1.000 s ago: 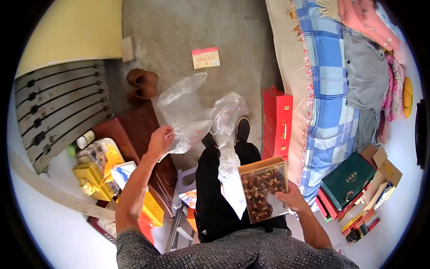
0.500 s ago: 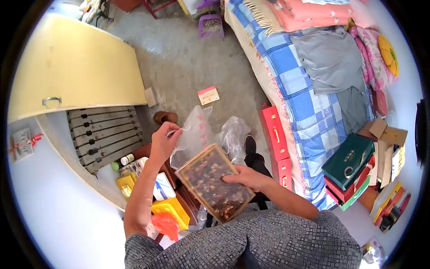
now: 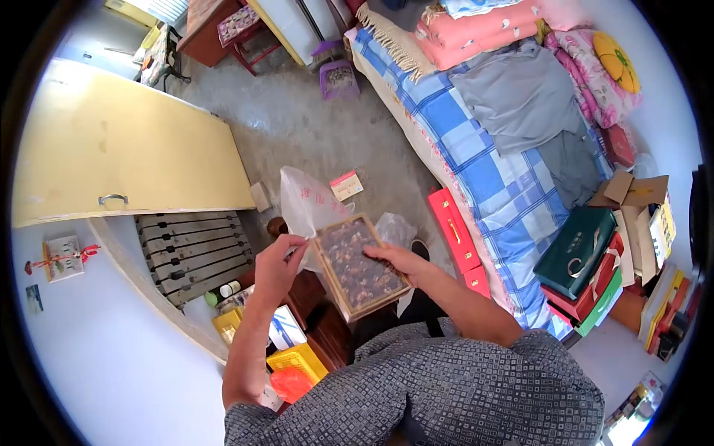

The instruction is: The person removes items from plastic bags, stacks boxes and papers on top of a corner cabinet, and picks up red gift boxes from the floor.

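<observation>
No wording can be read with certainty. Markings noted: a row of red characters printed across the clear plastic bag [image 3: 301, 212], running at a slant on its upper part, creased and too blurred to read. The flat box [image 3: 346, 186] on the floor bears a reddish band along one edge and a line of small print on its pale face, illegible at this size. The dark green box [image 3: 569, 256] carries small, light-coloured lettering on its lid, indistinct. The white-and-yellow box [image 3: 661, 230] shows dark print, likewise unreadable.
</observation>
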Demonstrator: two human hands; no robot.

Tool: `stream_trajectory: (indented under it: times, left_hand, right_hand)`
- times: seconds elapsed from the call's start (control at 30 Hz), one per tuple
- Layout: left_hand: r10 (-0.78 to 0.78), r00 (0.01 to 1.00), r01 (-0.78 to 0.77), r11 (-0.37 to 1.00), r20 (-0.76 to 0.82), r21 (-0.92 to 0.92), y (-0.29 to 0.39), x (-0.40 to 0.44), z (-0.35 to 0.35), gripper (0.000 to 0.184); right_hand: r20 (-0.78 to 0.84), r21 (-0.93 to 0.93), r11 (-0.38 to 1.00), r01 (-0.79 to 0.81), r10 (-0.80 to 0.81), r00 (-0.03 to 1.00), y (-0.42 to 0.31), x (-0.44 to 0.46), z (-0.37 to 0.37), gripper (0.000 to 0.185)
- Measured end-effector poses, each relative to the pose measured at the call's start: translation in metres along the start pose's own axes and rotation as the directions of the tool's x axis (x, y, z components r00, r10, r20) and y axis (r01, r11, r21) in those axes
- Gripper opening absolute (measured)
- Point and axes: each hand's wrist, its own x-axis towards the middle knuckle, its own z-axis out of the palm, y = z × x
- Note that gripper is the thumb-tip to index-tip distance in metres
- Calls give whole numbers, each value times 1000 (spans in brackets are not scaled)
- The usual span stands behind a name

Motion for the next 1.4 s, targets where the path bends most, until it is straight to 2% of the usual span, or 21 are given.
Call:
stream_trajectory:
  times: [0.07,0.13,0.2,0.27,0.33,0.5,0.57,0.63,0.67,0.73,0.8,0.83,0.9,0.93,1.0,1.07,1.17,1.23,1.27,1.33,1.4]
  left_hand:
    - [14,1000,-15,998,-19,-62,7,-8,4,14]
    - [7,1000,-8,999,-30,-51,13,-15,10,13]
    - [-11,988,-21,978,-157,-206,18,-20,20,13]
    - [-12,982,-38,965,-187,-259,11,-23,34,11]
    - [-65,969,-36,917,-239,-396,19,-23,44,11]
    - [-87,970,-6,926,-229,-377,31,-37,51,10]
    - [-108,969,20,931,-224,-364,27,-50,55,10]
    - [-262,948,167,893,-181,-419,25,-64,57,9]
    - [-259,949,165,894,-178,-417,26,-69,61,9]
    - [-211,939,28,835,-273,-550,28,-77,69,10]
    - [-202,942,48,872,-270,-487,22,-81,70,10]
    - [-204,936,24,850,-286,-527,26,-77,69,10]
    - [-208,929,-1,824,-305,-567,33,-69,65,10]
    - [-182,945,-5,821,-270,-571,35,-65,61,10]
    - [-152,960,-11,817,-234,-576,44,-64,55,11]
    - [-115,970,-28,821,-213,-570,60,-67,52,10]
    - [-69,971,-54,867,-227,-496,68,-84,54,9]
    - [-70,965,-68,865,-253,-498,65,-99,65,10]
    - [-73,957,-82,862,-281,-501,60,-106,71,11]
    - [-132,954,-42,829,-269,-558,63,-116,73,15]
    - [-314,904,12,697,-290,-717,71,-124,73,16]
  right_hand:
    - [-40,18,1000,9,-9,999,-5,-5,-3,44]
    - [-39,146,989,-20,26,999,-7,-9,-2,47]
    - [-1,141,990,-28,28,1000,-9,-15,4,49]
    - [35,138,990,-41,36,999,-7,-22,10,51]
    - [87,40,989,-140,136,987,-8,-30,17,54]
    - [76,66,989,-131,126,989,8,-24,14,53]
    - [50,324,945,46,-66,997,21,-12,10,50]
    - [-4,392,914,105,-112,994,23,-14,10,49]
    - [-63,454,876,162,-149,987,24,-15,10,47]
    - [-112,447,872,199,-167,980,20,-26,14,46]
    - [-84,413,902,126,-100,991,17,-39,12,43]
    - [-86,414,901,129,-102,991,15,-44,11,43]
    - [-18,329,944,-38,47,999,12,-52,10,42]
    - [-19,326,944,-39,47,999,13,-54,11,42]
    - [-30,188,976,-112,119,992,14,-56,14,43]
    - [-58,116,990,-79,86,995,22,-47,8,43]
    - [12,255,967,23,-27,1000,29,-37,8,43]
    - [70,430,893,130,-176,982,29,-34,11,43]
    - [69,433,891,135,-182,981,28,-34,12,43]
    - [-43,494,847,198,-204,978,24,-41,18,43]
    - [-110,496,830,256,-232,966,26,-48,30,42]
